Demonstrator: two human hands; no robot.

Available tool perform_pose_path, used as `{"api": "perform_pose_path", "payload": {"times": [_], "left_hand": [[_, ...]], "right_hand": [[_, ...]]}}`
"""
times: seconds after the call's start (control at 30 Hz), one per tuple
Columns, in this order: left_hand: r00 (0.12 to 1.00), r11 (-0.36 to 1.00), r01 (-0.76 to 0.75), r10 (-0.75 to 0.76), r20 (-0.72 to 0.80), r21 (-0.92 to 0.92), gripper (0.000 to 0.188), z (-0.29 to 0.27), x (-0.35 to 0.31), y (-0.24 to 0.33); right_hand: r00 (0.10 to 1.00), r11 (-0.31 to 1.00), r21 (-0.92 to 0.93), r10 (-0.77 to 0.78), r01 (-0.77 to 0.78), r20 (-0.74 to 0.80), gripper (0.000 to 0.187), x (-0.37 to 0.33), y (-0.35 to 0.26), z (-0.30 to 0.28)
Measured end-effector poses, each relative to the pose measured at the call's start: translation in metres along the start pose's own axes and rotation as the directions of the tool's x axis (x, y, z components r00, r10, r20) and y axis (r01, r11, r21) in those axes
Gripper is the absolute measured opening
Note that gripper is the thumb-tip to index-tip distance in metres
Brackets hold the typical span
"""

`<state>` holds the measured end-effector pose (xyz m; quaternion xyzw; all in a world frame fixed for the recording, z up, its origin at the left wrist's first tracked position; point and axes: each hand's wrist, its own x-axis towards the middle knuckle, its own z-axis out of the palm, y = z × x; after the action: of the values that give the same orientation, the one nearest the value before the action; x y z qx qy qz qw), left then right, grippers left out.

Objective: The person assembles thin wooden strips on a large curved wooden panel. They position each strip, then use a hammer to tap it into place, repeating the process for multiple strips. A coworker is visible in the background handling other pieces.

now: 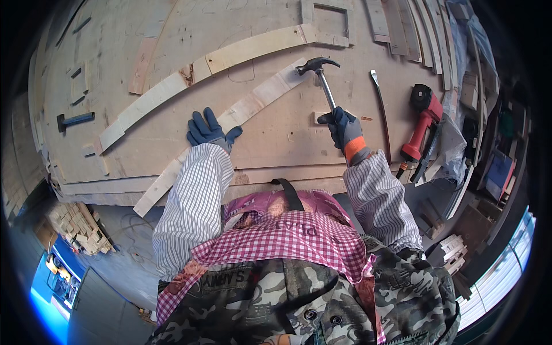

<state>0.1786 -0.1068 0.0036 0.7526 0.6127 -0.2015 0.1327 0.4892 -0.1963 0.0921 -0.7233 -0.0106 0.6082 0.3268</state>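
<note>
My right hand, in a grey-blue glove with an orange cuff band, grips the handle of a claw hammer. The hammer's dark head is over the far end of a long straight wood strip, though contact with it cannot be made out. Across the middle of that strip lies my left hand, gloved too, palm down with fingers spread and thumb apart. The strip slants past the table's near edge under my left forearm. Beyond it lies a long curved piece of joined boards.
A flat pry bar and a red power tool lie right of my right hand. Another hammer rests at the far left of the wooden table. A square wood frame and several strips lie at the back right.
</note>
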Motion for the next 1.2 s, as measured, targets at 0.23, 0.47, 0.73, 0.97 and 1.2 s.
{"api": "perform_pose_path", "payload": {"times": [0.23, 0.47, 0.73, 0.97, 1.2], "left_hand": [[0.995, 0.999, -0.038, 0.036, -0.098, -0.013, 0.11, 0.005, -0.001, -0.001], [0.999, 1.0, 0.001, -0.001, -0.04, 0.007, 0.109, 0.003, 0.005, -0.001], [0.999, 1.0, -0.023, 0.023, -0.042, 0.015, 0.109, -0.001, 0.001, 0.003], [0.995, 1.0, -0.003, 0.003, 0.099, -0.003, 0.106, -0.016, 0.004, 0.006], [0.985, 0.998, 0.045, -0.051, 0.166, 0.038, 0.104, -0.025, 0.005, 0.012]], "right_hand": [[0.95, 0.959, 0.112, -0.232, 0.259, -0.209, 0.035, -0.003, -0.008, -0.023], [0.926, 0.836, -0.419, -0.377, 0.355, 0.033, 0.026, 0.009, 0.011, 0.017], [0.73, 0.662, -0.419, -0.684, 0.621, 0.001, 0.03, 0.01, -0.006, -0.01], [0.655, 0.621, -0.258, -0.752, 0.74, 0.068, 0.038, 0.013, 0.004, -0.012], [0.73, 0.61, -0.53, -0.683, 0.589, 0.025, 0.041, 0.023, 0.005, -0.021]]}}
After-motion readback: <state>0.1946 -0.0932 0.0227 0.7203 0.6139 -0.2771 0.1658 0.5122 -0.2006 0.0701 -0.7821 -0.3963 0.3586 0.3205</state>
